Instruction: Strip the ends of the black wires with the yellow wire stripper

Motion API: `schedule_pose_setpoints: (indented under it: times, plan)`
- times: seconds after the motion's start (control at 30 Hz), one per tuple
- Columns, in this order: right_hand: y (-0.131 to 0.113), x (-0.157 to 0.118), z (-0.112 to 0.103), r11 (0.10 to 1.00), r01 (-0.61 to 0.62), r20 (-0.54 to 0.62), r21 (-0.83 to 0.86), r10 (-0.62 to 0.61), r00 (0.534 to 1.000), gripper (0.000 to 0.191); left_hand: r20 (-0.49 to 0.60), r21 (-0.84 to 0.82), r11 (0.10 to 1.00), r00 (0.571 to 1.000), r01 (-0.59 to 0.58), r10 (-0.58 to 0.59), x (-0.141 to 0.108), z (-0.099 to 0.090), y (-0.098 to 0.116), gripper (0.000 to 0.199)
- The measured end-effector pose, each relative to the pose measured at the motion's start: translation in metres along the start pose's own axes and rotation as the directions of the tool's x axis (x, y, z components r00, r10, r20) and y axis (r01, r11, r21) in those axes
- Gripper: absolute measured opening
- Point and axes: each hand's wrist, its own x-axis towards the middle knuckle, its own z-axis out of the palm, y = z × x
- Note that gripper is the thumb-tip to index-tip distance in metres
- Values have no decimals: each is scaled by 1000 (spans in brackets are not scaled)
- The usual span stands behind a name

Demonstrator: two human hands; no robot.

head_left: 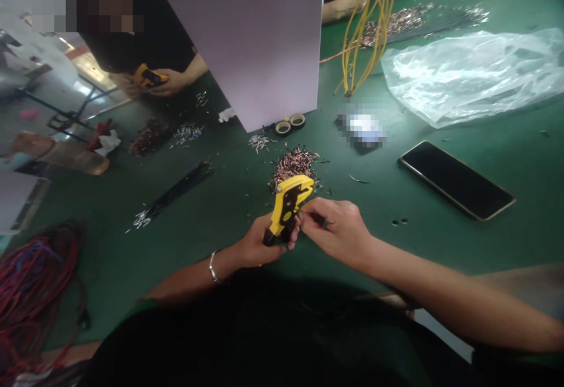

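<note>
My left hand [257,241] is closed around the handles of a yellow and black wire stripper [286,204], its head pointing away from me. Beside the tool's jaws, my right hand [337,229] is closed in a pinch; what its fingertips hold is too small to make out. Just beyond the stripper lies a pile of short copper and black wire scraps [294,162]. A bundle of black wires [176,192] with bare silvery ends rests to the left of my hands. Small white pieces [259,142] are scattered behind the scrap pile.
A phone [457,179] lies at right, below a clear plastic bag [478,76]. Two tape rolls [282,128] sit by a pale upright panel [273,40]. Coiled red wires [37,281] fill the lower left. Across the table, one person holds a yellow tool [150,76]; another hand handles yellow wires [368,29].
</note>
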Motion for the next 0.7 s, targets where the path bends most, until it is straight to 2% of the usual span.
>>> schedule_pose_setpoints:
  times: [0.2,0.53,0.63,0.7]
  plan:
    - [2,0,3,998,-69,33,2,69,997,20,-86,77,997,996,-10,16,-4,3,-12,23]
    - [2,2,6,968,-244,87,65,238,967,21,-280,239,966,960,100,-30,-6,7,-15,16]
    - [4,3,7,955,-286,111,80,277,954,21,-328,215,965,942,151,-75,-5,6,-19,17]
    - [6,4,7,943,-319,143,99,303,942,21,-340,106,979,931,176,-130,-2,6,-20,18]
